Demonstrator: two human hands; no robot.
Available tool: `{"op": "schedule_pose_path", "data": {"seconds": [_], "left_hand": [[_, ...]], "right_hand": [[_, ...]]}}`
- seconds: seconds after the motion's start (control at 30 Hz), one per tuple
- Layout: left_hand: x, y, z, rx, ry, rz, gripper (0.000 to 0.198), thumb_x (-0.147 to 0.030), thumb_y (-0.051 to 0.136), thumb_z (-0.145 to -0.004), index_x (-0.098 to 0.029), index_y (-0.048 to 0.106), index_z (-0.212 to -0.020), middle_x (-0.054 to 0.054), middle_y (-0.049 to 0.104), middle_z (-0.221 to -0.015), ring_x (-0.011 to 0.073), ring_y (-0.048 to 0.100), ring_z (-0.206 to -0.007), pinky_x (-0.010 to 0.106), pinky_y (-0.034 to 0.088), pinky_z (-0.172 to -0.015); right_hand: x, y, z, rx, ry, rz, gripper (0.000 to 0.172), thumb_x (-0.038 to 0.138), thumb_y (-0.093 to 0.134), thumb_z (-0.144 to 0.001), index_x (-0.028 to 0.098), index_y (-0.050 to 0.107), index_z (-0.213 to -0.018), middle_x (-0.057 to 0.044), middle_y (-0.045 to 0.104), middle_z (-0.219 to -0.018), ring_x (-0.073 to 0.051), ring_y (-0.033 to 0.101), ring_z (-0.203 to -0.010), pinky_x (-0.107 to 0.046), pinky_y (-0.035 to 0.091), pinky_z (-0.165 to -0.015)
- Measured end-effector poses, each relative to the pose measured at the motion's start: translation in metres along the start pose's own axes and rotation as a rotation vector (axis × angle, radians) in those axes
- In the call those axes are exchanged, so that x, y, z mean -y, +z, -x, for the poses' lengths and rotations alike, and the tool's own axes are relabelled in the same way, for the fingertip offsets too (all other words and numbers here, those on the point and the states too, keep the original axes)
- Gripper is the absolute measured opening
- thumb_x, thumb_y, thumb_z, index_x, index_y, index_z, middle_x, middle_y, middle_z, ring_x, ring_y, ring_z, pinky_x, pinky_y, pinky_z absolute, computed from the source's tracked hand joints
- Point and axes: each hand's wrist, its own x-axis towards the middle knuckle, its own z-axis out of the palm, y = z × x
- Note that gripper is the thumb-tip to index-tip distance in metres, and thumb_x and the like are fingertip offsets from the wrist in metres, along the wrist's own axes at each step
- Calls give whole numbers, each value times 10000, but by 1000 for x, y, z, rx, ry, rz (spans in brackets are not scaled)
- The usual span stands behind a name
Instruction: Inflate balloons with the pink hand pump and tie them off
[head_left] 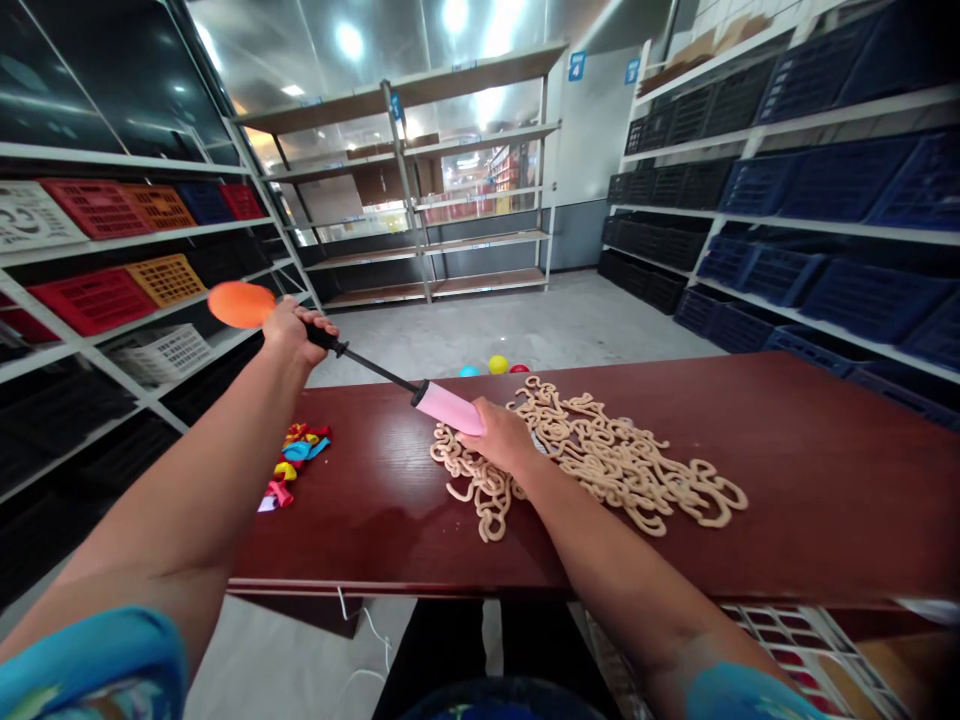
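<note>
A balloon pump with a pink barrel and an extended black rod slants between my hands above the table. My right hand is wrapped round the barrel's lower end. At the far end, my left hand closes on the black end of the pump. A partly filled orange balloon sticks out beyond my left fingers; its neck is hidden in that hand. Uninflated balloons in red, blue, yellow and pink lie on the table to the left. Beneath and beside my right hand spreads a pile of beige curled, hook-like pieces.
The dark red table spans the front. Behind its far edge show blue, yellow and red rounded things, perhaps balloons. Shelves with crates stand right and left, and a metal rack at the back. A white cable hangs below the front edge.
</note>
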Motion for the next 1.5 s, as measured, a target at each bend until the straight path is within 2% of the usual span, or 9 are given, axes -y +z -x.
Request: {"op": "schedule_pose_path", "data": {"seconds": [0.1, 0.33, 0.47, 0.63, 0.9, 1.0, 1.1, 1.37, 1.5], "left_hand": [[15, 0, 6, 12, -11, 23, 390, -360, 388, -859, -201, 190, -562, -64, 251, -380, 81, 299, -293, 204, 282, -336], [107, 3, 31, -7, -132, 47, 402, -433, 389, -857, -203, 212, -579, -65, 263, -406, 78, 299, -317, 213, 291, -353], [138, 17, 47, 29, -131, 44, 402, -451, 411, -847, -207, 235, -581, -60, 268, -420, 84, 314, -330, 227, 304, -361], [123, 21, 43, 20, -118, 16, 396, -446, 423, -840, -209, 242, -578, -54, 283, -420, 89, 326, -332, 233, 313, -360], [19, 17, 6, 10, 22, -49, 353, -337, 387, -850, -205, 214, -572, -60, 267, -403, 83, 300, -312, 223, 288, -342], [1, 19, 1, 21, 35, -69, 353, -319, 388, -846, -205, 193, -576, -63, 250, -402, 82, 289, -307, 219, 281, -339], [14, 17, 2, 23, 34, -51, 371, -351, 397, -849, -203, 189, -580, -64, 246, -410, 77, 291, -312, 214, 281, -344], [112, 5, 31, -25, -124, 38, 378, -376, 389, -861, -204, 221, -569, -55, 278, -422, 79, 322, -331, 229, 308, -377], [137, 7, 49, 28, -115, 57, 386, -400, 407, -855, -203, 240, -568, -56, 282, -425, 86, 340, -338, 234, 324, -389]], "right_hand": [[0, 5, -1, 15, 21, 16, 424, 446, 602, -691, 212, 498, -1029, -60, 633, -903, -207, 595, -803, -300, 397, -640], [-8, 18, -3, -2, 57, 33, 430, 422, 584, -687, 200, 495, -1044, -73, 632, -881, -216, 593, -798, -309, 386, -651], [-11, 15, -3, -15, 74, 23, 419, 449, 574, -684, 193, 505, -1009, -76, 629, -852, -225, 589, -763, -315, 379, -616], [-9, 8, -3, -18, 68, 27, 441, 482, 572, -680, 205, 496, -1015, -76, 618, -862, -233, 575, -769, -322, 380, -591], [-9, 11, -8, -35, 42, -3, 413, 438, 575, -685, 205, 487, -1014, -67, 617, -878, -226, 579, -770, -330, 398, -609], [-8, 14, -9, -36, 47, -32, 415, 434, 577, -689, 202, 486, -1021, -65, 615, -887, -219, 580, -781, -324, 398, -621], [-10, 17, -8, -22, 64, -34, 420, 404, 585, -686, 201, 488, -1041, -68, 615, -901, -219, 582, -796, -324, 403, -635], [-16, 18, -6, -17, 52, -12, 456, 411, 599, -676, 202, 488, -1065, -72, 622, -929, -220, 592, -818, -318, 405, -662], [-13, 17, -5, -12, 52, -10, 435, 422, 592, -683, 204, 488, -1045, -65, 629, -925, -219, 596, -818, -313, 405, -659]]}}
